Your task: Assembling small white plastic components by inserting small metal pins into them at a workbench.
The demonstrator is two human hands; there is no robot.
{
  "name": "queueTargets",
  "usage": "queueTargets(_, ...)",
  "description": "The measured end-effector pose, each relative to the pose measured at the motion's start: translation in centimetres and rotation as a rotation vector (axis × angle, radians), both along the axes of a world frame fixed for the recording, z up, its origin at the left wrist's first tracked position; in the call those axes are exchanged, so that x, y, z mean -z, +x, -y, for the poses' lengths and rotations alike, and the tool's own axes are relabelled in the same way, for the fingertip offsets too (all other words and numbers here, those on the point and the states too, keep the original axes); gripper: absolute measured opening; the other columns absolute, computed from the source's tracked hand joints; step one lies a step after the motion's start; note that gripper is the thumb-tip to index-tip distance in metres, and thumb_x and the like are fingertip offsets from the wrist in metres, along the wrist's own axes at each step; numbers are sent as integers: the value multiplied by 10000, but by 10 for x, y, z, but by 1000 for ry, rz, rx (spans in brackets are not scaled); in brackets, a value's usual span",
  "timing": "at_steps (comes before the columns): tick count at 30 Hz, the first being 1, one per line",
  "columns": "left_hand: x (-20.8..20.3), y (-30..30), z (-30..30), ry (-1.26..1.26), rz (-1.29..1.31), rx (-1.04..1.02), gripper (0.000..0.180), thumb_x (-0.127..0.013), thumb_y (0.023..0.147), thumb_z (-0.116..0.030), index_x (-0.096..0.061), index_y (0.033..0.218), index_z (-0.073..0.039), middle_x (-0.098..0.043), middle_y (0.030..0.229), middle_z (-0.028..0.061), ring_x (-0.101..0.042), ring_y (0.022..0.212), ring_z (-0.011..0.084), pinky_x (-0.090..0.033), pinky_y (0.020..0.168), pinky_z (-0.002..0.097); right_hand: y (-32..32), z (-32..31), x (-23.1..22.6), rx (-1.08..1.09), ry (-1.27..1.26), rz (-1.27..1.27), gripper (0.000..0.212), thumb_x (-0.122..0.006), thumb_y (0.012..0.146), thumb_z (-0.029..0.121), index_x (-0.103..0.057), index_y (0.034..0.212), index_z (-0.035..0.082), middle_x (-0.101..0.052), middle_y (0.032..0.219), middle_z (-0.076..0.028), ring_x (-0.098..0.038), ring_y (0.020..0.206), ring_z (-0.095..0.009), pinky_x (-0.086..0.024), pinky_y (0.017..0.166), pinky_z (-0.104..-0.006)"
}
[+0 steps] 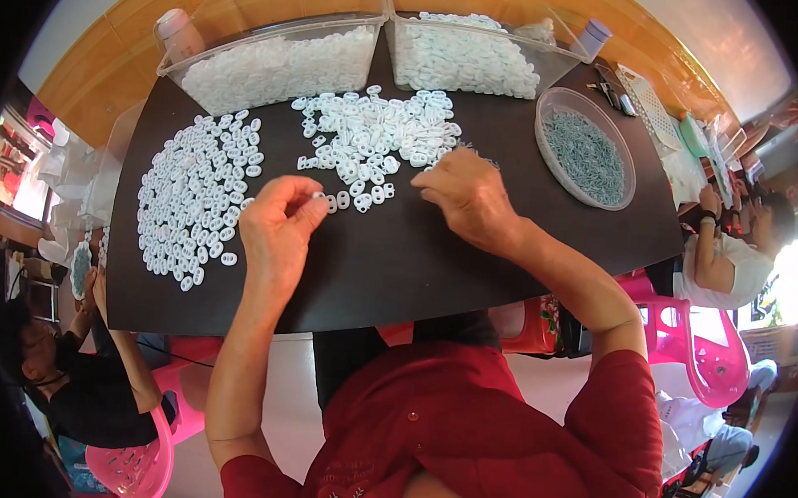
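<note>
My left hand (275,226) is closed in a pinch, thumb against forefinger, on a small white oval plastic piece. Just right of its fingertips, a few like pieces (339,200) lie in a short row on the dark table. My right hand (472,199) is closed too, thumb and forefinger together; whatever they hold is too small to make out. It hovers at the right edge of a loose pile of white pieces (378,128). Behind its knuckles, some small grey metal bits (483,155) show on the table. A wider spread of two-holed white pieces (188,195) lies left of my left hand.
Two clear bins, left (274,44) and right (559,57), full of white pieces, line the back. A round tub (630,168) of grey screw-like parts (586,155) stands right. Bottles (179,35) (592,39) flank the bins. Other people sit left (99,387) and right (737,255).
</note>
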State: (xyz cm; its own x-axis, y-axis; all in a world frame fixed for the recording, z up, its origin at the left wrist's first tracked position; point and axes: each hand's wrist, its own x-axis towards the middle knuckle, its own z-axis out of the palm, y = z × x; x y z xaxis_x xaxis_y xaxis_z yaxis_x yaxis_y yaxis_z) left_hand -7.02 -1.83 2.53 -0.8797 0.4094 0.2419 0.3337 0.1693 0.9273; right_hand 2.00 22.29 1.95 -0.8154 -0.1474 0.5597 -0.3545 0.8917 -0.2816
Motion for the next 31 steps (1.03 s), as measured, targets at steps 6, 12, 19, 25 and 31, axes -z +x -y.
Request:
queueTargets(6, -12, 32, 6, 163, 307, 65, 117, -679, 818, -87, -645, 898, -9, -592, 718, 11, -529, 614, 63, -406, 534, 187, -21, 18, 5, -24, 65, 5, 129, -685, 703, 47, -647, 825, 64, -539, 730, -79, -533, 718, -276, -432, 628, -368)
queueTargets(12, -3, 45, 4, 416, 445, 134, 111, -663, 821, -48, -636, 906, 18, -598, 727, 50, -558, 616, 103, -444, 539, 218, -6, -15, -10, 114, 69, -52, 139, -688, 691, 43, -650, 823, 63, -585, 752, -81, -561, 745, -276, -459, 648, -368)
queueTargets(19, 4, 56, -4, 457, 488, 118, 162, -655, 808, 6, -654, 967, 35, -598, 720, 45, -566, 638, 106, -465, 562, 219, 15, -23, -4, 144, 31, 34, 114, -692, 679, 30, -657, 783, 62, -551, 720, -66, -540, 718, -250, -440, 630, -353)
queueTargets(25, 9, 65, -6, 439, 508, 131, 149, -669, 797, -13, -659, 933, 47, -612, 722, 66, -566, 626, 114, -452, 556, 219, 14, -22, 5, 150, 135, 69, 141, -688, 682, 26, -654, 809, 76, -544, 726, -51, -528, 746, -249, -432, 647, -366)
queueTargets(31, 11, 71, -9, 378, 565, 138, 148, -669, 809, -36, -663, 936, 38, -638, 749, 85, -575, 627, 117, -465, 566, 228, 21, -23, 2, 152, 19, 168, 127, -676, 703, 33, -663, 820, 78, -561, 767, -46, -533, 783, -258, -437, 686, -366)
